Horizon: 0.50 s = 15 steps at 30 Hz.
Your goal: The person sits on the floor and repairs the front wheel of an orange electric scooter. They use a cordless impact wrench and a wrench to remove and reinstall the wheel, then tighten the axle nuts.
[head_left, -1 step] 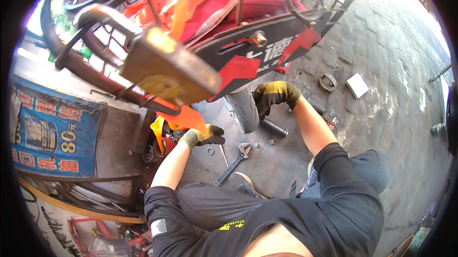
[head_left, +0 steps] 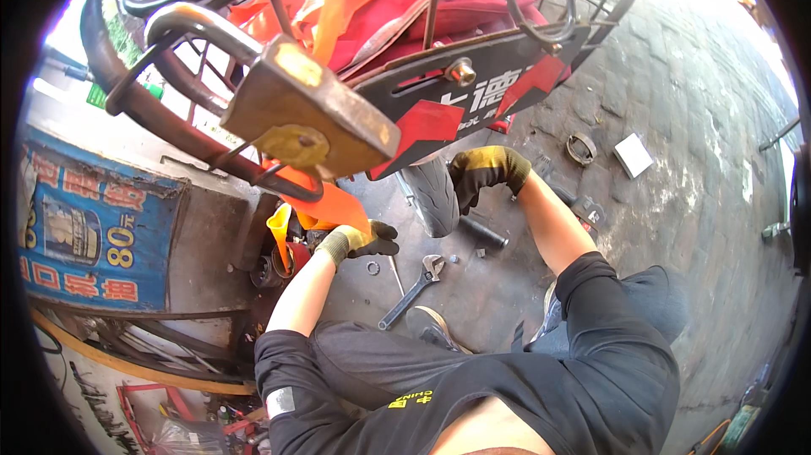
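Note:
A narrow black tyre [head_left: 429, 197] points toward me under a wire basket [head_left: 279, 11]. My right hand [head_left: 492, 169], in a yellow and black work glove, is at the tyre's right side. Its fingers are bent and closed, with the tips partly hidden; what they grip does not show. My left hand [head_left: 372, 239], gloved alike, is left of the tyre, just below an orange flap [head_left: 329, 204]. Its fingers reach rightward, apart, with nothing visible in them. An adjustable wrench [head_left: 411, 292] and a thin metal rod [head_left: 396, 276] lie on the ground nearby.
A large padlock [head_left: 308, 113] hangs from the basket, which holds red and orange fabric. Around the wheel lie a black grip-like tube [head_left: 485, 230], a metal ring [head_left: 580, 149], a white box [head_left: 633, 155] and a dark power tool [head_left: 586, 210]. At left are a yellow funnel [head_left: 280, 231] and blue sign [head_left: 93, 227].
The basket and its padlock have shifted slightly to the right. Both hands and the tyre stay where they were.

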Available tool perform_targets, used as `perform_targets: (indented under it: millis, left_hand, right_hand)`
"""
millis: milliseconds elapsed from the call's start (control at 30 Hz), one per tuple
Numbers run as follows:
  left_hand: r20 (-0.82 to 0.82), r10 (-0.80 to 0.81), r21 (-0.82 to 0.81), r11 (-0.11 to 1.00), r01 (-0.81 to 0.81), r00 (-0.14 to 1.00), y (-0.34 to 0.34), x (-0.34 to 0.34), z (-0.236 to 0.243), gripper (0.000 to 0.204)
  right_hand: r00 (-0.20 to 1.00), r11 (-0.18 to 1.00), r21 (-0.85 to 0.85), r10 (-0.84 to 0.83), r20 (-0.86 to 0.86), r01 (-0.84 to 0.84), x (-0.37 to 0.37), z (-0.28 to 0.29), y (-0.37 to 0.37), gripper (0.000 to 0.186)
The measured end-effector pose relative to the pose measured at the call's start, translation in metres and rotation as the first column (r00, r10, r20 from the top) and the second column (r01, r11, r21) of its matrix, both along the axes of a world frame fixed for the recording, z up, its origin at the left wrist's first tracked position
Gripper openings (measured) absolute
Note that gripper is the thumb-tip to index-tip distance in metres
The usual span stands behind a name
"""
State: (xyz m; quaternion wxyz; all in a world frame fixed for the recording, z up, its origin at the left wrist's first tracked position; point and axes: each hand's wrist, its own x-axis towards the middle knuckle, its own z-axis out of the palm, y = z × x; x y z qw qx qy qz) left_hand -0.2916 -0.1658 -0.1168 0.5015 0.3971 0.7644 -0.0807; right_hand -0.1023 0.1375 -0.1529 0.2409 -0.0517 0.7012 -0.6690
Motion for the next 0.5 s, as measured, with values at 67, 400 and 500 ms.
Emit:
perform_targets:
  millis: [67, 400, 500]
  left_hand:
    - [-0.008, 0.083, -0.025, 0.996, -0.083, 0.996, -0.004, -0.003, 0.006, 0.072]
    - [0.490, 0.292, 0.548, 0.629, -0.551, 0.821, -0.047, -0.043, 0.073, 0.074]
    - [0.560, 0.196, 0.695, 0.418, -0.585, 0.805, -0.047, -0.034, 0.095, 0.071]
  right_hand:
    - [0.998, 0.997, 0.070, 0.026, 0.061, -0.030, -0.009, 0.016, -0.013, 0.034]
    - [0.946, 0.955, -0.129, -0.286, -0.151, 0.268, -0.060, 0.049, -0.094, 0.033]
    - [0.879, 0.870, -0.197, -0.472, -0.064, 0.453, -0.081, 0.054, -0.129, 0.045]
